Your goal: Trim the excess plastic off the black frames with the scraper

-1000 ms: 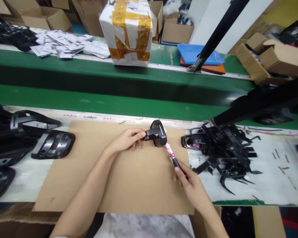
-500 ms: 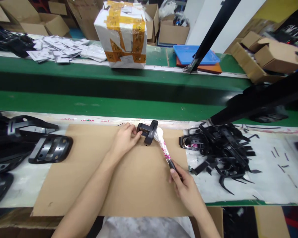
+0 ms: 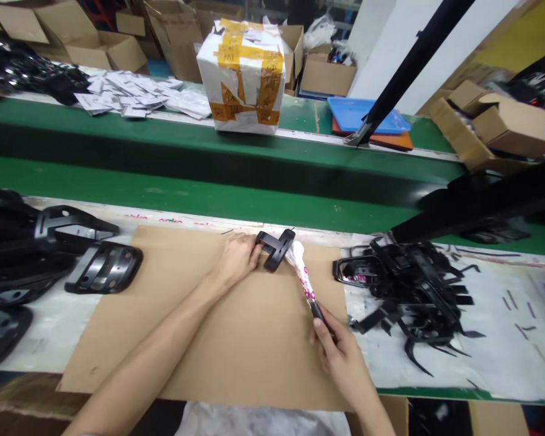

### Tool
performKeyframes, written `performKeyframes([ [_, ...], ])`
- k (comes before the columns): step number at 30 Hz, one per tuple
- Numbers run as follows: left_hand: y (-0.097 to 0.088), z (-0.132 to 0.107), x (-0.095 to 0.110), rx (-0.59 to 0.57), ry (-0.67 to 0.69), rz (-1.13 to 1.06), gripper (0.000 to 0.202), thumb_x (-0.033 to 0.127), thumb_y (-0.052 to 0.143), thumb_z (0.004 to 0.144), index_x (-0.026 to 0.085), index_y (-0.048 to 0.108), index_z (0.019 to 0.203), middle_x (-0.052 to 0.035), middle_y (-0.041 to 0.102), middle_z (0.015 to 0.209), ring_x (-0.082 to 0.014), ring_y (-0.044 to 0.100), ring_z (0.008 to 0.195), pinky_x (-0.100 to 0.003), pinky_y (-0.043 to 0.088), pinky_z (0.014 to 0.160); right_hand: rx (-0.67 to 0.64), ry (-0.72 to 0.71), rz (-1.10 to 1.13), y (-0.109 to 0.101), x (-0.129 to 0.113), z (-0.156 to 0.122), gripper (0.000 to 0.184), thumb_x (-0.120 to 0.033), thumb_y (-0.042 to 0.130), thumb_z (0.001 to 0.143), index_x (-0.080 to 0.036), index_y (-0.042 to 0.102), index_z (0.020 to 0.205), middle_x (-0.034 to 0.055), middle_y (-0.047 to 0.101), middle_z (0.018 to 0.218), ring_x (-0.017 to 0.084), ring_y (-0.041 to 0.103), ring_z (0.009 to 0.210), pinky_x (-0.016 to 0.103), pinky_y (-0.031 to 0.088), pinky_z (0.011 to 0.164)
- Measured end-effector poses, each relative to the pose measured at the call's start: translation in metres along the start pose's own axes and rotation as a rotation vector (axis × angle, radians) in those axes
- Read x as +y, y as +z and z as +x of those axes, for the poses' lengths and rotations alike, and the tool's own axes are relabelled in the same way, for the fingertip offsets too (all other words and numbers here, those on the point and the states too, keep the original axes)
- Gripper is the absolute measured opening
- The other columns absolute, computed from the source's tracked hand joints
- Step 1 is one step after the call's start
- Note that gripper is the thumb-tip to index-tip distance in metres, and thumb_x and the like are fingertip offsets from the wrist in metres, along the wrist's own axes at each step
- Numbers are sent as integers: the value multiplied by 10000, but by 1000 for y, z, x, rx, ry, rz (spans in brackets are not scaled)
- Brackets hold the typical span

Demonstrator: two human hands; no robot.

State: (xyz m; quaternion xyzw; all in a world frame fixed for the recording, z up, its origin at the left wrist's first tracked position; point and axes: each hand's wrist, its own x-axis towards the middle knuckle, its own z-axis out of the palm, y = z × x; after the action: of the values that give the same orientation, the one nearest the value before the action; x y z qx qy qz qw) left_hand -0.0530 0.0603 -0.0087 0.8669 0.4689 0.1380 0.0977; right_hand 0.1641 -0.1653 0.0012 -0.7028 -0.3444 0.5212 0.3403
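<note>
My left hand (image 3: 238, 260) grips one end of a black plastic bracket (image 3: 278, 249) above the far part of the cardboard sheet (image 3: 249, 339). My right hand (image 3: 340, 345) is closed around the black handle of a slim tool (image 3: 306, 280). White plastic with pink print wraps the tool's shaft and rounded head, so its kind is hidden. That head lies against or just beside the bracket's right side; I cannot tell whether they touch.
A tangled pile of black plastic parts (image 3: 418, 290) lies to the right. Larger curved black parts (image 3: 104, 266) are stacked left. Beyond the green conveyor belt (image 3: 209, 197) stand a taped white box (image 3: 243, 79) and a blue tray (image 3: 363, 115). A black post (image 3: 409, 72) slants across the right.
The view has shifted slightly, moving the scene right and down. My left fingers have turned over more around the bracket's end, and the bracket is tilted a little differently. Both hands keep their hold.
</note>
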Motion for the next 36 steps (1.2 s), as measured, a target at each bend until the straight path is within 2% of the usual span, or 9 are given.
performKeyframes([
  [8,7,-4,8,47,-77,-39,348,305,498,1005,194,659,717,-79,724,679,-242,699,684,-380,466,804,105,49,121,18,-1,-20,717,-692,592,945,-188,617,1454,-5,571,743,104,378,454,233,326,397],
  [14,8,-9,12,31,-74,-21,309,305,487,1008,181,709,831,-99,767,750,-257,712,699,-394,441,780,70,3,21,19,-4,-17,732,-733,608,911,-195,691,1402,21,623,721,135,439,474,241,368,401],
  [18,4,-9,17,14,-103,-15,310,296,487,1005,178,724,843,-104,777,762,-258,721,713,-397,440,789,227,68,219,27,-5,-29,741,-695,658,906,-190,628,1448,-1,579,747,91,356,462,220,307,391],
  [21,2,-9,23,-6,-127,-19,319,295,487,1005,171,738,852,-110,776,755,-262,723,709,-401,442,791,362,20,278,36,-1,-37,713,-693,621,935,-219,588,1467,10,589,804,90,373,470,225,337,399],
  [23,3,-10,27,-13,-133,-18,316,294,492,1004,166,745,865,-116,776,755,-261,727,713,-397,445,797,323,27,245,40,2,-34,730,-711,608,931,-207,591,1460,4,574,766,99,384,465,229,344,391],
  [26,5,-10,29,4,-136,-12,315,288,496,1004,156,747,869,-128,777,760,-261,734,718,-395,448,815,141,79,141,40,2,-24,774,-717,630,910,-164,611,1451,-14,536,680,110,383,463,228,329,378],
  [28,6,-10,29,17,-137,-14,326,287,486,1008,152,747,869,-134,776,760,-267,737,720,-400,450,817,90,90,122,36,-2,-22,780,-711,639,908,-162,605,1461,-16,542,684,103,366,457,228,321,379],
  [34,4,-10,30,-7,-136,-16,318,290,485,1008,154,745,884,-137,781,787,-268,741,741,-397,450,821,342,33,161,36,-8,-35,703,-685,603,948,-204,586,1461,12,590,784,107,400,467,236,354,391],
  [36,4,-10,30,-9,-133,-14,320,291,478,1012,150,742,898,-141,783,797,-269,739,740,-400,449,823,295,-16,104,38,-6,-32,720,-687,570,964,-181,574,1478,12,594,757,119,416,462,241,364,394],
])
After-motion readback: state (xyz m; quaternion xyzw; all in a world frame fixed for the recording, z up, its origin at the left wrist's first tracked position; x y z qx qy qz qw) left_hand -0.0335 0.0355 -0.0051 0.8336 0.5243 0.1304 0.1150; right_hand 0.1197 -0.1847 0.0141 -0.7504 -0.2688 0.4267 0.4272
